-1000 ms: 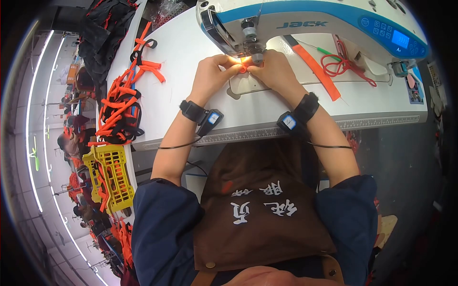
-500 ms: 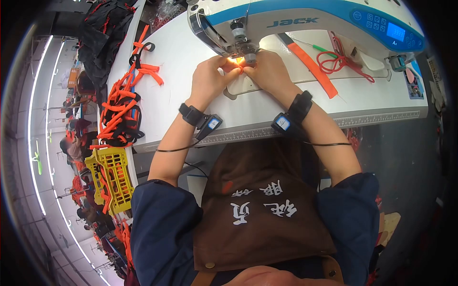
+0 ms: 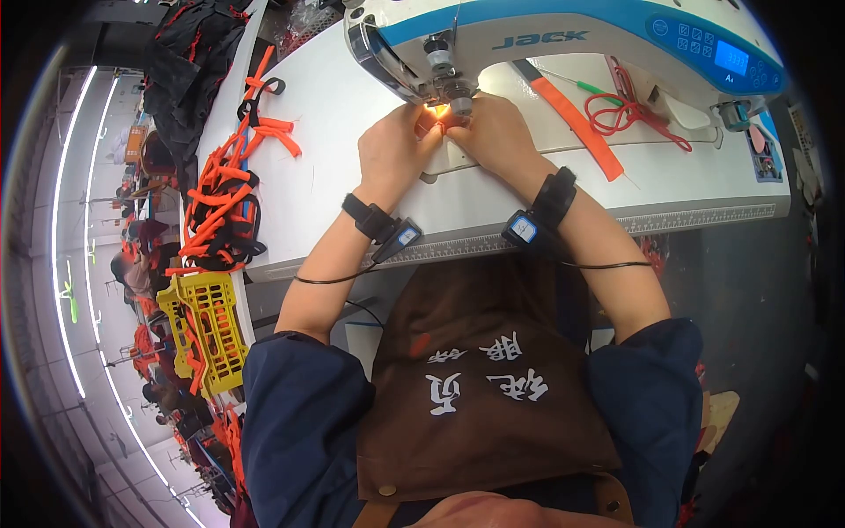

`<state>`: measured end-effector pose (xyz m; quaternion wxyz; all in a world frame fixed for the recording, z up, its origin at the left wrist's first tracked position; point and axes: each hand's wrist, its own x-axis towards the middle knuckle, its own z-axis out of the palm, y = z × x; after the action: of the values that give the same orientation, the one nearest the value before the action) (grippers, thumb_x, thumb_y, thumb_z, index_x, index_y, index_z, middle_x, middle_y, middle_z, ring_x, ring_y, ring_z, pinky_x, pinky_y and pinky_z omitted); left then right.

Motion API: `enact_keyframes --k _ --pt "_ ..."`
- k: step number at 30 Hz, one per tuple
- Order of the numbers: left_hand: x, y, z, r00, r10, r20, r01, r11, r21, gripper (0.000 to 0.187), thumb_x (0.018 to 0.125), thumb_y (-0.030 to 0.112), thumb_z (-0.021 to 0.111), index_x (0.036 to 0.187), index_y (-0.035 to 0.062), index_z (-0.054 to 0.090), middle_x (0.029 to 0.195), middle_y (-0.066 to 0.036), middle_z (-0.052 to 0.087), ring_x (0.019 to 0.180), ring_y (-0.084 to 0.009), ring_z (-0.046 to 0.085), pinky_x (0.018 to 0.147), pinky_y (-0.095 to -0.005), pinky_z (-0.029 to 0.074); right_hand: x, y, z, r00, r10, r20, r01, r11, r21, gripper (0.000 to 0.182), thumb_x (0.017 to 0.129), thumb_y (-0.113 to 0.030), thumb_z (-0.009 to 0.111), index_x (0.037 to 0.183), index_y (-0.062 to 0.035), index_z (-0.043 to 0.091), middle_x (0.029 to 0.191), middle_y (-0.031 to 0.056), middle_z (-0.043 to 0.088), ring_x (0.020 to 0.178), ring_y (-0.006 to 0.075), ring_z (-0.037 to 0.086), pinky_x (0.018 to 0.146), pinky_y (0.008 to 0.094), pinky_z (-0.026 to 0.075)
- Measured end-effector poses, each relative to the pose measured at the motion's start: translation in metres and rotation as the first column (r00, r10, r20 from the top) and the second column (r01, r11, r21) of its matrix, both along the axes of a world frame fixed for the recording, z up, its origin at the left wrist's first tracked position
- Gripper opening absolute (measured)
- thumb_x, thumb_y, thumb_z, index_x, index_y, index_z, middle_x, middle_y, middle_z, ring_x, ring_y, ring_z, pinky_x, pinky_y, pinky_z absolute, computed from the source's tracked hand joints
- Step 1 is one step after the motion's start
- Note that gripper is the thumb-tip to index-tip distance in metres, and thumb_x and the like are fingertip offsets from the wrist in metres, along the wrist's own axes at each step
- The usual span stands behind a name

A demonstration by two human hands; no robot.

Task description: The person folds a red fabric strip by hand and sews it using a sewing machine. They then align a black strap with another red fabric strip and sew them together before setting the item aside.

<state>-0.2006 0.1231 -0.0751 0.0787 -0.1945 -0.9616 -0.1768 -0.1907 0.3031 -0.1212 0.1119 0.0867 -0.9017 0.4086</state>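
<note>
Both hands meet under the lit needle area of a white and blue sewing machine [image 3: 563, 40]. My left hand [image 3: 393, 145] has its thumb and fingers pinched on a small orange piece [image 3: 443, 126]. On the other side of it, my right hand [image 3: 495, 132] is closed, its thumb and index fingertip close to the same piece. The piece is mostly hidden by fingers and the machine head. A flat orange strip [image 3: 578, 128] with a dark end lies right of my right hand.
Orange and black straps [image 3: 220, 207] lie heaped at the table's left side, above a yellow basket [image 3: 231, 330]. A red cord [image 3: 616, 114] and a green-handled tool [image 3: 591, 88] rest under the machine arm. Dark cloth [image 3: 189, 70] hangs at upper left; people sit far left.
My left hand and wrist have shifted slightly right, and the left wrist device has turned. My right hand has barely moved. Both stay at the needle area.
</note>
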Motion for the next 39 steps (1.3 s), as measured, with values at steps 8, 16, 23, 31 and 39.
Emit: enact_keyframes --k 8,16,23,31,39 --pt "-0.016 -0.009 -0.006 0.987 -0.051 0.156 0.023 0.985 0.172 0.028 0.091 0.018 0.082 0.109 0.0003 0.070 0.084 -0.009 0.076 0.076 -0.0208 0.076 0.070 -0.0346 0.059 0.000 -0.005 -0.012 0.993 0.017 -0.118 -0.021 0.999 -0.035 0.023 0.088 -0.026 0.083 0.103 -0.0085 0.082 0.085 0.0170 0.074 0.080 0.0357 0.074 0.075 0.0465 0.058" --pt "-0.026 -0.034 -0.004 0.920 -0.180 0.348 0.017 0.906 0.423 0.028 0.092 0.012 0.082 0.115 -0.0004 0.074 0.104 -0.010 0.079 0.094 -0.0180 0.076 0.084 -0.0343 0.058 -0.003 -0.003 -0.013 0.997 0.014 -0.080 -0.023 0.993 -0.112 0.019 0.089 -0.021 0.081 0.102 -0.0094 0.085 0.087 0.0157 0.076 0.077 0.0305 0.074 0.073 0.0429 0.058" --pt "-0.018 -0.031 -0.012 0.961 -0.273 0.038 0.238 0.893 0.381 0.015 0.096 0.013 0.081 0.108 0.0055 0.079 0.097 -0.006 0.078 0.089 -0.0194 0.075 0.080 -0.0330 0.058 0.001 0.000 -0.002 1.000 0.019 0.012 -0.016 0.979 -0.201 0.025 0.087 -0.027 0.083 0.095 -0.0042 0.082 0.090 0.0155 0.074 0.085 0.0360 0.072 0.077 0.0472 0.057" --pt "-0.037 -0.034 -0.005 0.871 -0.261 0.415 0.048 0.888 0.457 0.026 0.100 0.024 0.081 0.107 -0.0006 0.082 0.086 -0.007 0.079 0.077 -0.0098 0.069 0.072 -0.0267 0.054 0.002 0.000 0.002 0.992 -0.034 0.119 0.056 0.981 -0.184 0.029 0.085 -0.029 0.087 0.087 -0.0005 0.080 0.083 0.0179 0.073 0.077 0.0364 0.072 0.073 0.0461 0.057" --pt "-0.052 -0.035 -0.001 0.839 -0.325 0.437 0.107 0.885 0.453 0.039 0.097 0.032 0.085 0.112 -0.0037 0.084 0.083 -0.007 0.077 0.073 -0.0081 0.062 0.067 -0.0282 0.051 -0.005 0.003 -0.017 0.981 -0.071 0.179 0.096 0.986 -0.136 0.034 0.084 -0.027 0.090 0.088 0.0048 0.077 0.078 0.0201 0.075 0.072 0.0354 0.075 0.069 0.0437 0.058"
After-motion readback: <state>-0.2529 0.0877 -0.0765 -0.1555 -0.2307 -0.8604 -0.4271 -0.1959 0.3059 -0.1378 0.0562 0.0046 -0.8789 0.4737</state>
